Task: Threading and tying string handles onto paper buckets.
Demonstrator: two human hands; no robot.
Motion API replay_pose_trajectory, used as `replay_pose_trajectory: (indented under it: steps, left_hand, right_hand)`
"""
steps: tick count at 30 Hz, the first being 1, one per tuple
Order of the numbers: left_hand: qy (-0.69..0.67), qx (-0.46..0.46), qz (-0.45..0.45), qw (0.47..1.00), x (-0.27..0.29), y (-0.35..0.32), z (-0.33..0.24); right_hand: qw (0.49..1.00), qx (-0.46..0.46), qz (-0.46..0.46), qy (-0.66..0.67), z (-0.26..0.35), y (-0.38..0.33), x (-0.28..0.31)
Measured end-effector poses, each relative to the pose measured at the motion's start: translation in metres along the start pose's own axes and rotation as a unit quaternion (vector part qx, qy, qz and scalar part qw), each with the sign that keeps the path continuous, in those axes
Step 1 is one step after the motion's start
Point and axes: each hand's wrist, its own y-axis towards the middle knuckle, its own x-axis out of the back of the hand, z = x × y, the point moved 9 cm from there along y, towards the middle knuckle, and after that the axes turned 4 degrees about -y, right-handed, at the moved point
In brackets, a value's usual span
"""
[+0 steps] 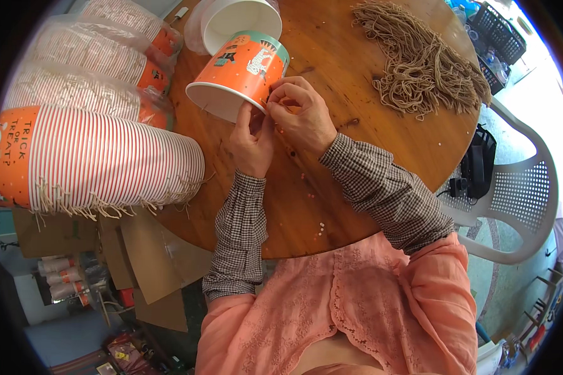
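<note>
Both hands are close together at the orange bucket (241, 65), tipped on its side on the table (356, 187)! Left hand (253, 149) at the near rim, though whether it's gripping, I can't tell; right hand (306, 117) alongside, thumb and finger pinched. Stacked buckets (116, 153) lie left, string (428, 62) heaped right.

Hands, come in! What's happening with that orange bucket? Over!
Left hand and right hand: at rim of bucket, grip unclear. Bucket: tipped over, mouth facing near side. White tub: close behind, seemingly not in the way.
</note>
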Motion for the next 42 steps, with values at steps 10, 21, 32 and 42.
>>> replay_pose_trajectory:
  steps: [10,21,32,42]
  left_hand:
    - [-0.029,0.025,-0.01,0.999,-0.003,-0.002,-0.001]
    - [-0.105,0.06,-0.061,0.991,0.001,0.0,0.003]
    - [-0.015,0.047,-0.076,0.996,0.011,-0.003,0.012]
    - [0.118,-0.047,-0.066,0.99,0.004,-0.002,-0.018]
  right_hand:
    - [0.999,0.0,-0.005,-0.042,0.0,0.002,0.004]
    - [0.999,-0.027,0.011,0.018,-0.004,0.003,0.0]
    - [0.997,-0.08,0.018,-0.009,-0.012,-0.001,-0.006]
    - [0.994,-0.032,0.005,-0.103,-0.005,0.005,0.004]
